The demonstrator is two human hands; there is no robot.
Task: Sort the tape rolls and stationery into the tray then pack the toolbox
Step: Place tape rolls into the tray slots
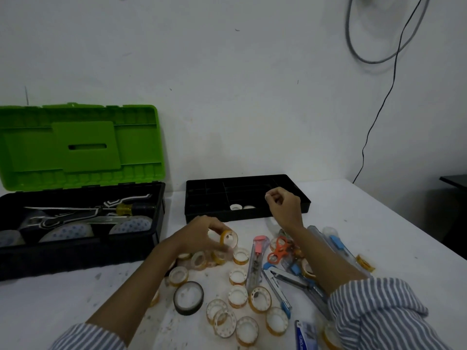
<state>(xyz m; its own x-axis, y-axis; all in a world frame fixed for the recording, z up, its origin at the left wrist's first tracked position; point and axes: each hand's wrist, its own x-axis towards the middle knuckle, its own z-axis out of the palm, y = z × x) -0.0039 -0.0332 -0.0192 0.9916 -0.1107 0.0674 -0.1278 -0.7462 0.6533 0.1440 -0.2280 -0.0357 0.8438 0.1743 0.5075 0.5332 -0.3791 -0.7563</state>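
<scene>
The open toolbox (75, 256) sits at nine o'clock on the table (353, 223) with its green lid (80, 145) up. The black tray (227, 218) lies at twelve o'clock, just beyond the scattered loose rolls (237, 295) and cutters (257, 256) at six o'clock. The main risk, as I judge it, is crowding. The left hand (202, 234) must carry its load up to the tray while the right hand (285, 205) hovers over the tray's right end at one o'clock. The two could bump, and the roll could drop, run across the table, or land in the wrong compartment instead of beside the two white rolls (236, 207) in the front middle one. A light pinch on a smooth round core could also slip. The left hand's fingers (216, 226) are curled round a yellow-cored tape roll (229, 239), held just above the pile, and the roll juts from the fingertips toward three o'clock. The right hand's fingers are curled inward, but I cannot tell whether they hold anything.
</scene>
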